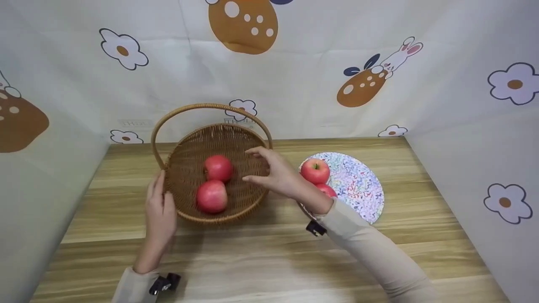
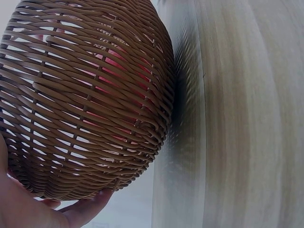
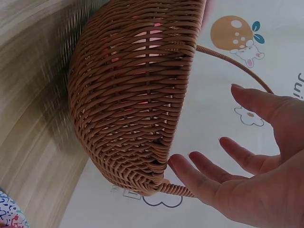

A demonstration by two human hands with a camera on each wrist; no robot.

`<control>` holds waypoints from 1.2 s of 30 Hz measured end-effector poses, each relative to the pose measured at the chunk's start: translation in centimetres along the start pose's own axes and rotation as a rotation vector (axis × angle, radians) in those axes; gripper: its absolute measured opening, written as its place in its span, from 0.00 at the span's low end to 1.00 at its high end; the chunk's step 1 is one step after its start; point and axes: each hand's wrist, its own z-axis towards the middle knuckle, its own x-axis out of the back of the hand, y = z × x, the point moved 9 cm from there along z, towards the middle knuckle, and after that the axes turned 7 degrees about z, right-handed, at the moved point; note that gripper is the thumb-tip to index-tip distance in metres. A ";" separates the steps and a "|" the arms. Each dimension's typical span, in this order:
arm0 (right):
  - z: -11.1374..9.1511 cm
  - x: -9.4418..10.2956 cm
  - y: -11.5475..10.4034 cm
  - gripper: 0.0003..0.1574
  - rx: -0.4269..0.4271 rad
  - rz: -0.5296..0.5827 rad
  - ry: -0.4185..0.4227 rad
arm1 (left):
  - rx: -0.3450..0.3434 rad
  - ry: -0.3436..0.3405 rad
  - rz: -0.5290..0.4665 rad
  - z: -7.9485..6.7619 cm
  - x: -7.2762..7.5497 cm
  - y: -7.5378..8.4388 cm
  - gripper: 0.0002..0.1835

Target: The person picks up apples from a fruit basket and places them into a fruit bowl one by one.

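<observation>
While the left hand (image 1: 161,214) rests straight-fingered against the basket (image 1: 185,168) at left, the right hand (image 1: 278,171), spread and empty, may bump it, tipping it and rolling both apples (image 1: 218,168) inside.

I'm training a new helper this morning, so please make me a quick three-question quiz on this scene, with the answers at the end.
1. How many apples can be seen in the basket?
2. True or false: the right hand is gripping an apple.
3. In the head view, where does the speckled plate lie?
A) Left of the basket
B) Right of the basket
C) Inside the basket

Key:
1. Two.
2. False; that hand holds nothing.
3. B.
</observation>
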 end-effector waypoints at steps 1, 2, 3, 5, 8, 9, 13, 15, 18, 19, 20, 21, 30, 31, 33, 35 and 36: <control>0.2 -0.1 0.0 0.39 0.001 -0.004 -0.001 | 0.002 -0.002 0.000 0.0 0.0 0.0 0.30; 0.3 -0.1 0.0 0.39 0.002 -0.003 -0.003 | 0.003 -0.002 -0.002 0.0 0.0 0.0 0.30; 0.5 -0.2 0.1 0.39 0.002 -0.005 -0.004 | 0.003 -0.002 -0.002 0.0 0.0 0.0 0.30; 0.8 -0.4 0.1 0.39 0.001 -0.003 -0.011 | 0.001 -0.001 -0.003 0.0 0.0 0.0 0.30; 1.2 -0.7 0.3 0.39 0.002 -0.011 -0.021 | -0.008 0.003 -0.004 0.0 0.0 0.1 0.30; 1.4 -0.8 0.4 0.39 0.003 -0.016 -0.024 | -0.011 0.004 -0.004 0.0 0.0 0.1 0.30; 1.7 -1.1 0.4 0.39 0.014 -0.051 -0.034 | -0.026 0.015 0.000 0.0 0.0 0.1 0.30; 1.9 -1.2 0.3 0.38 0.022 -0.063 -0.034 | -0.031 0.019 0.002 0.0 0.0 0.2 0.30; 2.1 -1.4 0.1 0.39 0.030 -0.071 -0.041 | -0.033 0.021 0.001 0.0 0.1 0.2 0.30; 2.2 -1.4 0.1 0.39 0.031 -0.071 -0.044 | -0.031 0.021 0.001 0.0 0.1 0.2 0.30; 2.2 -1.5 0.1 0.39 0.028 -0.070 -0.050 | -0.028 0.019 0.001 0.0 0.1 0.2 0.30; 2.3 -1.6 0.0 0.39 0.026 -0.070 -0.055 | -0.026 0.018 0.000 0.0 0.1 0.2 0.30; 3.0 -2.1 0.1 0.39 -0.004 -0.105 -0.080 | -0.011 0.015 0.006 0.0 0.1 0.0 0.30; 3.1 -2.2 0.1 0.39 -0.005 -0.104 -0.081 | -0.010 0.014 0.008 0.0 0.1 0.0 0.30; 3.4 -2.2 0.2 0.39 -0.004 -0.102 -0.084 | -0.008 0.012 0.007 0.0 0.1 0.0 0.30; 3.7 -2.3 0.2 0.39 -0.007 -0.103 -0.087 | -0.006 0.009 0.004 0.0 0.1 0.0 0.30; 3.8 -2.3 0.3 0.39 -0.010 -0.106 -0.089 | -0.006 0.007 0.001 0.0 0.1 0.0 0.30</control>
